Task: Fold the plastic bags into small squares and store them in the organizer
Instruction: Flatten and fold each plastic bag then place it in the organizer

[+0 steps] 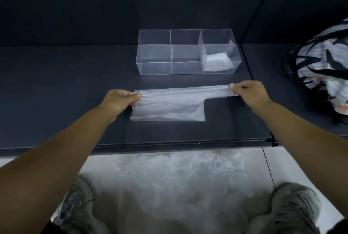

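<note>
A translucent plastic bag (169,103) lies flat on the dark table (56,83), folded lengthwise, with its handle strip reaching to the right. My left hand (118,100) pinches the bag's left end. My right hand (248,92) pinches the end of the handle strip. Behind the bag stands a clear organizer (156,53) with several compartments. A folded white bag (218,62) sits in its right compartment; the other compartments look empty.
A striped bundle with black straps (320,68) lies on the table at the far right. On the floor below the table's front edge lies a heap of loose clear plastic bags (180,169), between two grey shoes (293,207).
</note>
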Demonstrator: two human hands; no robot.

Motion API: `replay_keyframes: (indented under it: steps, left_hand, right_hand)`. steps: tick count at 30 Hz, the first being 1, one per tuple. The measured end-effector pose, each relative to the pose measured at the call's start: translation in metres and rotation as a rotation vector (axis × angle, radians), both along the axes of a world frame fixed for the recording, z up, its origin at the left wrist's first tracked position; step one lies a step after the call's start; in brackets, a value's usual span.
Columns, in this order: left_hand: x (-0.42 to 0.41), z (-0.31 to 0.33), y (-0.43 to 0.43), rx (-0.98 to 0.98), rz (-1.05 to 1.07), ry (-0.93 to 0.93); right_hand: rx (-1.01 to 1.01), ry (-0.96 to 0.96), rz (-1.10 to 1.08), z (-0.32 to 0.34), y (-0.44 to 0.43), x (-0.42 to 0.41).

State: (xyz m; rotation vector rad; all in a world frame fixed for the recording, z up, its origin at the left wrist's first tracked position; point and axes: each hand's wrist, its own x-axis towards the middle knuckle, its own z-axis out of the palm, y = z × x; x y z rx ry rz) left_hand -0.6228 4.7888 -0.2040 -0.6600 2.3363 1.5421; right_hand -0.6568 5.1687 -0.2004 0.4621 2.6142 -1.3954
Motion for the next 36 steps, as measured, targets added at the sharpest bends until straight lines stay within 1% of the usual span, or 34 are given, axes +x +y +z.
replay_keyframes:
  steps: [3, 8, 10, 11, 12, 13, 14, 15, 17, 19, 20, 21, 22, 23, 25, 26, 28, 30, 31, 35, 36]
  left_hand:
    - [-0.010, -0.014, 0.008, -0.114, 0.044, 0.093]
    - [-0.008, -0.019, 0.020, -0.422, 0.081, 0.181]
    - [0.000, -0.015, 0.031, -0.644, 0.060, 0.373]
    - [0.005, -0.014, 0.040, -0.727, -0.002, 0.501]
    - [0.011, -0.013, 0.051, -0.765, -0.103, 0.611]
    - [0.016, -0.014, 0.063, -0.767, -0.233, 0.672]
    - [0.021, -0.016, 0.073, -0.747, -0.367, 0.659]
    - [0.026, -0.019, 0.082, -0.719, -0.466, 0.580]
    - [0.032, -0.031, 0.089, -0.721, -0.550, 0.391]
    - [0.036, -0.044, 0.089, -0.816, -0.602, 0.272]
    - [0.038, -0.048, 0.090, -0.856, -0.615, 0.253]
    - [0.038, -0.050, 0.091, -0.875, -0.612, 0.247]
    - [0.038, -0.052, 0.092, -0.884, -0.608, 0.241]
    - [0.039, -0.053, 0.092, -0.897, -0.610, 0.228]
    - [0.039, -0.056, 0.092, -0.956, -0.630, 0.209]
    - [0.039, -0.057, 0.091, -0.972, -0.638, 0.207]
    - [0.038, -0.058, 0.089, -0.960, -0.624, 0.209]
    - [0.038, -0.058, 0.087, -0.946, -0.597, 0.208]
    - [0.038, -0.058, 0.086, -0.950, -0.585, 0.205]
    - [0.037, -0.057, 0.081, -0.968, -0.556, 0.178]
    - [0.036, -0.057, 0.082, -0.967, -0.561, 0.165]
  right_hand:
    - [0.119, -0.002, -0.030, -0.015, -0.004, -0.009]
    - [0.253, 0.038, -0.053, -0.027, -0.009, -0.011]
    - [0.282, 0.053, -0.051, -0.027, -0.010, -0.011]
    - [0.297, 0.056, -0.049, -0.028, -0.011, -0.011]
    - [0.314, 0.054, -0.046, -0.028, -0.011, -0.010]
    - [0.329, 0.044, -0.042, -0.027, -0.012, -0.010]
    - [0.339, 0.030, -0.041, -0.026, -0.012, -0.010]
    - [0.349, 0.016, -0.044, -0.024, -0.014, -0.010]
    - [0.435, 0.031, -0.090, -0.017, -0.024, -0.007]
    - [0.593, 0.147, -0.156, -0.010, -0.044, -0.001]
    - [0.635, 0.252, -0.134, -0.007, -0.060, 0.005]
    - [0.627, 0.362, -0.050, -0.007, -0.081, 0.011]
    - [0.569, 0.446, 0.085, -0.008, -0.103, 0.019]
    - [0.482, 0.478, 0.240, -0.011, -0.126, 0.027]
    - [0.370, 0.385, 0.481, -0.024, -0.161, 0.039]
    - [0.379, 0.321, 0.541, -0.032, -0.169, 0.041]
    - [0.524, 0.216, 0.587, -0.049, -0.165, 0.037]
    - [0.682, 0.190, 0.582, -0.059, -0.141, 0.030]
    - [0.730, 0.185, 0.566, -0.062, -0.125, 0.026]
    - [0.836, 0.086, 0.464, -0.055, -0.069, 0.013]
    - [0.869, 0.088, 0.418, -0.051, -0.060, 0.013]
